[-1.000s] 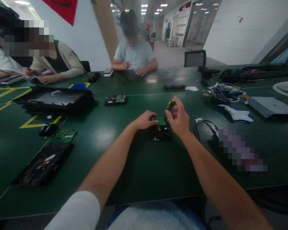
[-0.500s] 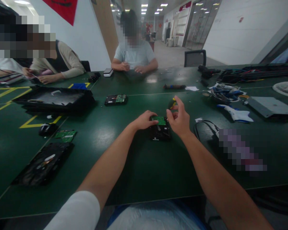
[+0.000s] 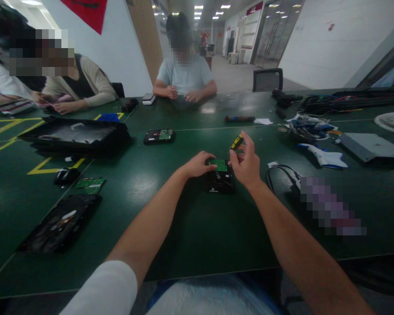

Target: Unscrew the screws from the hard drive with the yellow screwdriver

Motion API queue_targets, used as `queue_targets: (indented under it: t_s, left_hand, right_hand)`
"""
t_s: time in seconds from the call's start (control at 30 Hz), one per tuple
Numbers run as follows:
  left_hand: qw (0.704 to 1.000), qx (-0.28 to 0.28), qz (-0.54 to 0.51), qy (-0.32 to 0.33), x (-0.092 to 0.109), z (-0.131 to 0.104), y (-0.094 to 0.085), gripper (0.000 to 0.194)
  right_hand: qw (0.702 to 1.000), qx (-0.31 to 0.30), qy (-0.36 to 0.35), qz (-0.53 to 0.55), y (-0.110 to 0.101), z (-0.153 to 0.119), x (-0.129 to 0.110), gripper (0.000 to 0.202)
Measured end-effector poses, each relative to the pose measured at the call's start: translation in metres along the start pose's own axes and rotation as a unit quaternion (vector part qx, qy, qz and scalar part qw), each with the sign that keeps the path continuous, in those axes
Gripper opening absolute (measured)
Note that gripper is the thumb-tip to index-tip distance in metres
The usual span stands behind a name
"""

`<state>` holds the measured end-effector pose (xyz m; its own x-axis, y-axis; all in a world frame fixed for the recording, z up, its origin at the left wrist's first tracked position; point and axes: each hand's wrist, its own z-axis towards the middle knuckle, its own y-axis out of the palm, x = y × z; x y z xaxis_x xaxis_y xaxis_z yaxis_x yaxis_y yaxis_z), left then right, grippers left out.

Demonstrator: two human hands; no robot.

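Observation:
In front of me on the green table lies a black hard drive (image 3: 219,180) with its green circuit board (image 3: 219,165) facing up. My left hand (image 3: 199,165) grips the drive's left side, its thumb resting on the board. My right hand (image 3: 247,159) is closed on a screwdriver (image 3: 237,142) with a yellow and black handle. The handle leans up and away, and the tip is hidden or too small to make out near the drive's upper right edge.
Another hard drive (image 3: 159,135) lies farther back. To the left are a black tray (image 3: 75,131), a mouse (image 3: 66,176), a loose circuit board (image 3: 91,185) and a larger black drive (image 3: 62,223). Cables (image 3: 310,129) and a grey metal box (image 3: 372,146) sit right. Co-workers (image 3: 184,78) sit across.
The screwdriver handle has tilted or turned in my right hand, so more of its yellow side shows. My left hand and the hard drive stay in place.

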<state>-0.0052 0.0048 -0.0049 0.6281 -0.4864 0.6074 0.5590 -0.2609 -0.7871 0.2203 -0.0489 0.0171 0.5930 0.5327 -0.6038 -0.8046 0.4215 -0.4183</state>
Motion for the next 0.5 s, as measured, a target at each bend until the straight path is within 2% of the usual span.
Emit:
queue_targets:
  t_s: [0.13,0.3,0.5]
  left_hand:
    - [1.000,0.000,0.001,0.009,-0.0001,0.0000,0.0003,0.056]
    - [1.000,-0.001,0.001,0.006,0.0004,-0.0003,-0.0002,0.057]
    - [1.000,-0.006,0.004,-0.003,0.0022,-0.0009,-0.0013,0.058]
  right_hand:
    - [1.000,0.015,-0.006,-0.018,0.0006,0.0000,0.0006,0.068]
    - [1.000,0.004,0.013,0.008,0.0002,-0.0009,0.0005,0.068]
    - [0.999,0.003,0.001,-0.035,0.0005,0.0000,0.0028,0.067]
